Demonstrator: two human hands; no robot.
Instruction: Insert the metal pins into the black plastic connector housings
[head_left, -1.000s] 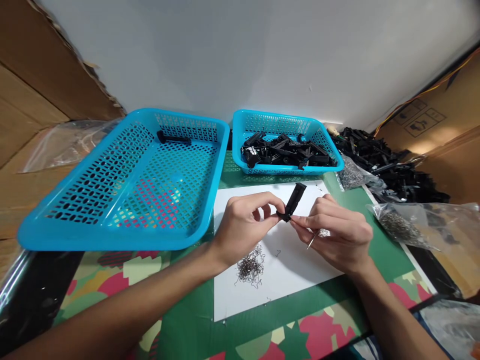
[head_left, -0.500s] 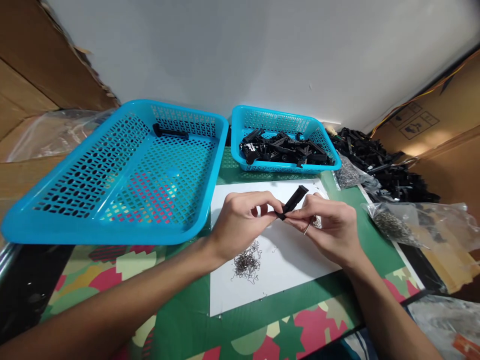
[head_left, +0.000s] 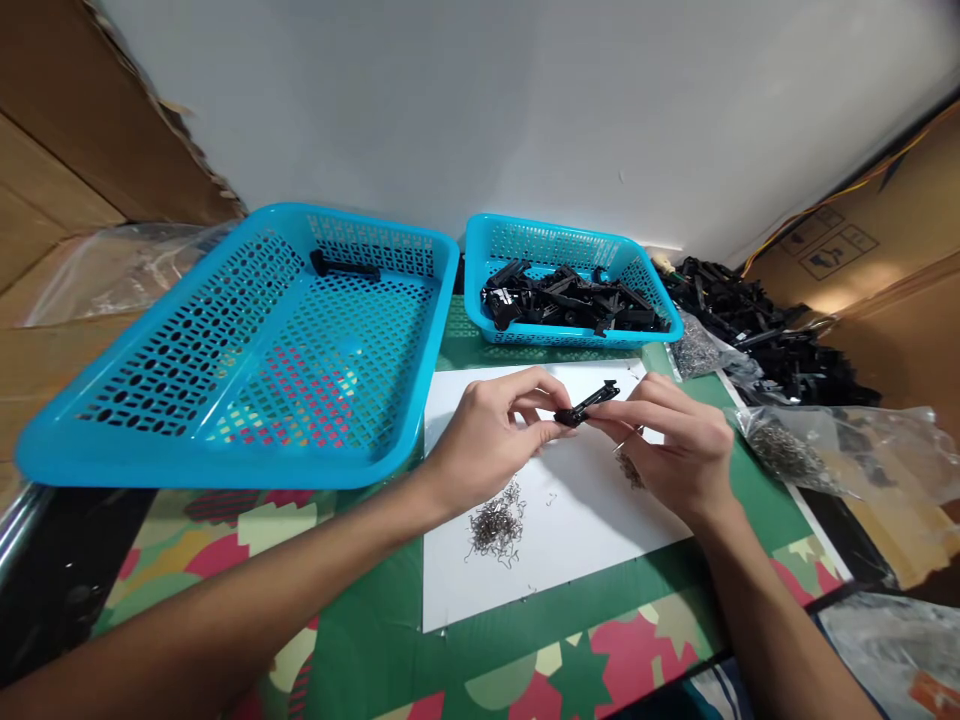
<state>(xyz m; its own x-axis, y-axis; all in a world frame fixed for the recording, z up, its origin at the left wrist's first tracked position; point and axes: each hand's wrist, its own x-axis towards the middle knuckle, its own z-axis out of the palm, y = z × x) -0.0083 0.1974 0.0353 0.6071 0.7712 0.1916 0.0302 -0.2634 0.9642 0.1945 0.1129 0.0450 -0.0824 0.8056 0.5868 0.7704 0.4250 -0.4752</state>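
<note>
Your left hand (head_left: 487,440) and right hand (head_left: 679,450) meet over the white paper sheet (head_left: 585,530), both pinching a small, narrow black plastic clip part (head_left: 587,405). Your left thumb and forefinger are closed on its near end; your right fingertips grip it just beside them, and the far end tilts up towards the small blue mesh plastic basket (head_left: 487,240), which is heaped with similar black parts (head_left: 574,300). A thin metal piece seems tucked in your right hand, though it is too small to tell. A heap of tiny wire springs (head_left: 496,525) lies on the sheet near your left wrist. To your left sits the large blue mesh plastic basket (head_left: 225,400), holding one black part (head_left: 345,266) at its far wall.
</note>
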